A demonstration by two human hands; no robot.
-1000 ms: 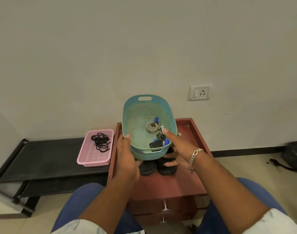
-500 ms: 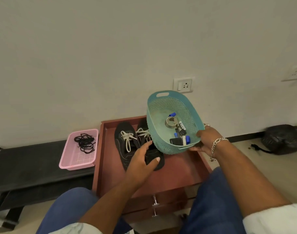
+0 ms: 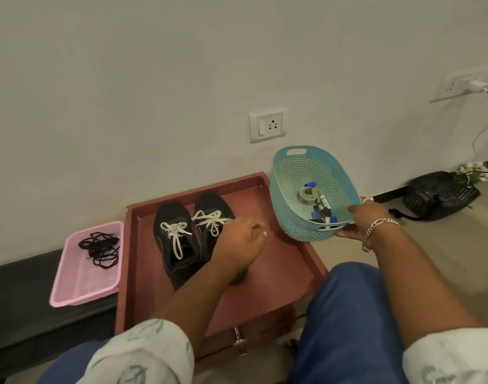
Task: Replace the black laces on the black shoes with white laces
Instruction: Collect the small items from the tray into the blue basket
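The two black shoes (image 3: 181,239) sit side by side on the red bench (image 3: 287,273), right under and just beyond the left hand (image 3: 238,243), and both already carry white laces (image 3: 176,236) tied in bows. The left hand hovers over the nearer end of the right-side shoe with its fingers loosely curled and holding nothing. The right hand (image 3: 362,220) grips the near rim of a teal basket (image 3: 301,173) of small odds and ends, holding it off the bench's edge on that hand's own side.

The old black laces (image 3: 101,249) lie in a tangled heap in a pink tray (image 3: 71,289), well out past the left hand.

The shoes look like soft knit trainers: probably light, with an upper that gives under pressure and a firmer sole. They are best taken by the heel collar or pinched at the sole's sides, since pulling on the bows could undo them. The laces are limp and flat, apt to snag or slip loose if dragged. Judging by the tied bows, the relacing looks done
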